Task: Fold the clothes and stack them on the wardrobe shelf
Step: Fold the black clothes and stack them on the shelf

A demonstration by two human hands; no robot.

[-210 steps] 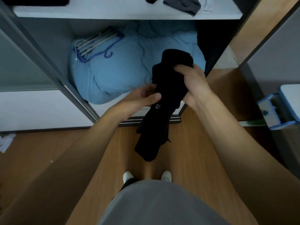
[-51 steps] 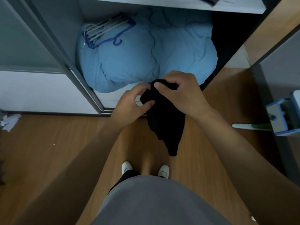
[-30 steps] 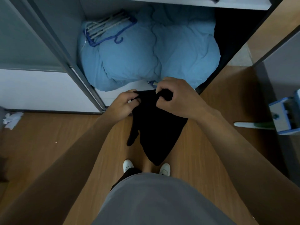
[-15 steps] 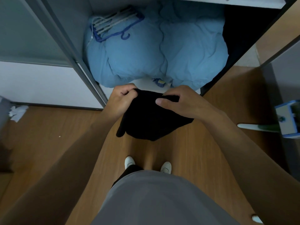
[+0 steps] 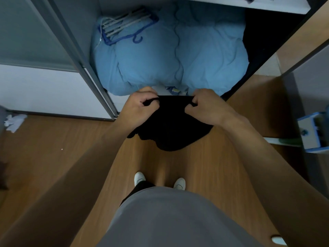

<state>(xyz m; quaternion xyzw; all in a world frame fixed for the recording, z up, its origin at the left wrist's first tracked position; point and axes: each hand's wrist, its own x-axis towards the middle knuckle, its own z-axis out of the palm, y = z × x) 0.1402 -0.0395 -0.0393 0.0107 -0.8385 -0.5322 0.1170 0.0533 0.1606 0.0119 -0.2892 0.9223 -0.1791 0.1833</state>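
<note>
Over wooden floor (image 5: 53, 157), garment (image 5: 170, 125) edge between left hand (image 5: 140, 111), right hand (image 5: 206, 107)

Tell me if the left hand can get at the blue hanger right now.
Probably not yet: the left hand grips the black garment. The way to the hanger on the duvet looks open, once it lets go.
</note>
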